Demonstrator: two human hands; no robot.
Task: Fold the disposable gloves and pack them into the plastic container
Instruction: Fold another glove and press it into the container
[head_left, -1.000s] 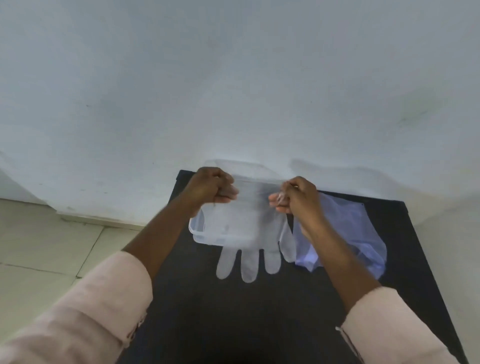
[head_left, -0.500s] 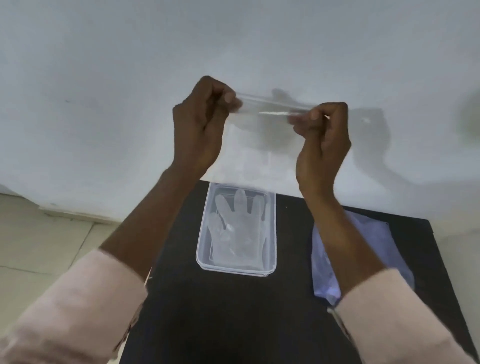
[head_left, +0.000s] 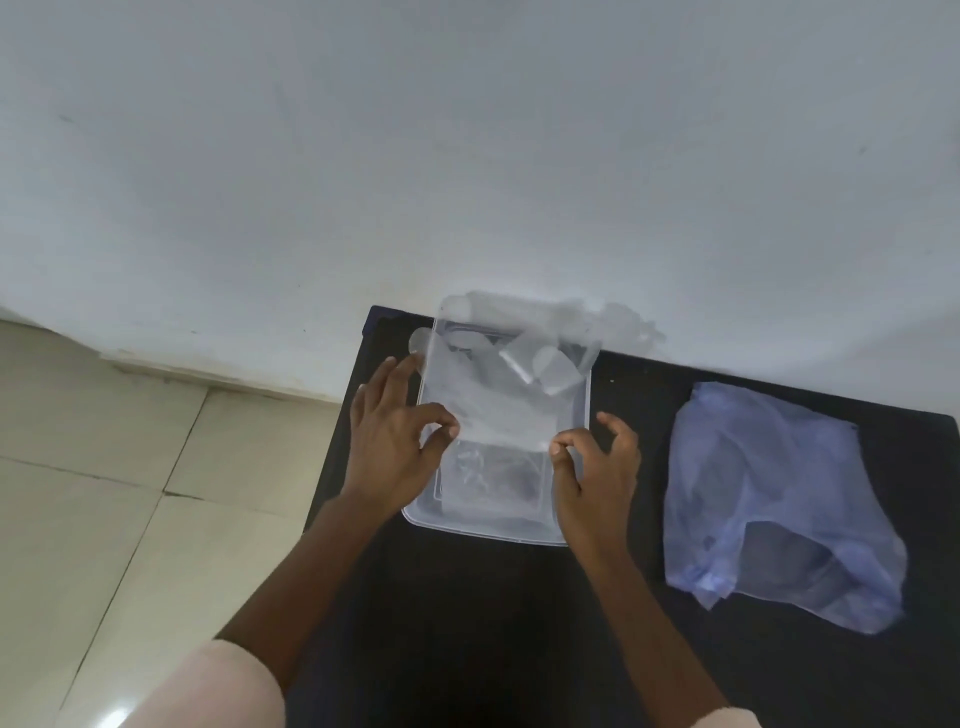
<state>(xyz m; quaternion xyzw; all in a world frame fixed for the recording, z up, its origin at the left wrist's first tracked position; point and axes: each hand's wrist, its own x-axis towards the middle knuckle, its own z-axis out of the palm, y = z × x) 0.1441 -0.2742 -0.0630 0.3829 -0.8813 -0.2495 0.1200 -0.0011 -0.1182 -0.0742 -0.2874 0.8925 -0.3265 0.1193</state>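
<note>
A clear plastic container sits on the black table near the wall. A transparent disposable glove lies spread over its far half, its fingers reaching past the far rim toward the wall. My left hand pinches the glove's near left corner between thumb and forefinger. My right hand pinches its near right corner the same way. Another folded glove shows through the container's near half.
A bluish plastic bag lies crumpled on the table to the right of the container. The white wall rises right behind the table. Beige floor tiles lie to the left.
My hands came down from in front of the wall, where they held the glove stretched by its cuff, and laid it over the container. The camera tilted down.
</note>
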